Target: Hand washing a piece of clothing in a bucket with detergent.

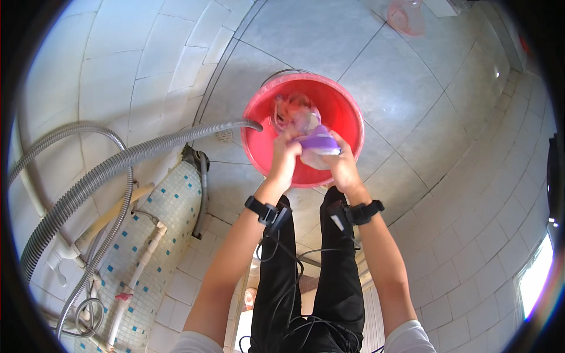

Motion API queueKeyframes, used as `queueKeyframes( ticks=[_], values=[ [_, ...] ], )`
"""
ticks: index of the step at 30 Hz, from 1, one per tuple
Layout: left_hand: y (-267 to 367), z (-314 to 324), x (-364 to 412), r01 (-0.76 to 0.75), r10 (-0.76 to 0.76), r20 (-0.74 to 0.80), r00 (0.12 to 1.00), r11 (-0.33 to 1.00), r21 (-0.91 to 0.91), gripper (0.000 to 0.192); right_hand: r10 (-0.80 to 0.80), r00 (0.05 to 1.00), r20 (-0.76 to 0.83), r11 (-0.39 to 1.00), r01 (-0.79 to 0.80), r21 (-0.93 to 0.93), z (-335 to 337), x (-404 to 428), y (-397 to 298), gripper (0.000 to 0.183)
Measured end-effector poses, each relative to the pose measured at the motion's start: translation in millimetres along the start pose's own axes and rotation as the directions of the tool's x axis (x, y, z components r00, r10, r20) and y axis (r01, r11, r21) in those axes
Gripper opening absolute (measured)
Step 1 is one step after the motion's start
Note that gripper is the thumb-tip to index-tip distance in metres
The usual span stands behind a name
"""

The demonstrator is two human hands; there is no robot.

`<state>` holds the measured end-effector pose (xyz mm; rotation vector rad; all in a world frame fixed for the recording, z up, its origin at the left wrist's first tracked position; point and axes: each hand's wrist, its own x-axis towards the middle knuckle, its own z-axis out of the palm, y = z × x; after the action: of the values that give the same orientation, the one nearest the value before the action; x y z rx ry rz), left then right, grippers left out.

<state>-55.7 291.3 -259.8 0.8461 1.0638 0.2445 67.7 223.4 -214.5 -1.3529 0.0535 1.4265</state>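
Note:
A red plastic bucket (339, 110) stands on the floor in front of my feet. Over its near half, my left hand (284, 152) and my right hand (343, 159) grip a purple and white piece of fabric (318, 141) from either side. A bunched, multicoloured cloth (295, 110) in pink, orange and white lies beyond it inside the bucket. Motion blur hides whether the two pieces are joined. The end of a grey corrugated hose (212, 128) hangs over the bucket's left rim. My fingertips are partly hidden by the fabric.
White tiled walls rise on both sides of the grey tiled floor (388, 79). At left are a flexible metal shower hose (128, 176), a pipe with a red-handled valve (123, 296) and a mosaic-tiled column (167, 207). A translucent pink container (406, 17) sits far off. Black cables (300, 264) hang from my wrist straps.

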Motion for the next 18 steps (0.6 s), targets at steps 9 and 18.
queueKeyframes(
  ticks=[9,18],
  values=[
    [47.8,28.6,30.4,0.396,-0.269,0.325,0.907,0.807,-0.437,0.022,-0.463,0.824,0.327,0.643,0.566,-0.516,31.4,-10.4,-14.8,0.034],
    [34.1,33.3,49.2,0.251,-0.256,0.062,0.965,0.828,-0.501,0.035,-0.638,0.76,-0.126,0.65,0.444,-0.616,14.8,60.4,-2.1,0.02]
  ],
)
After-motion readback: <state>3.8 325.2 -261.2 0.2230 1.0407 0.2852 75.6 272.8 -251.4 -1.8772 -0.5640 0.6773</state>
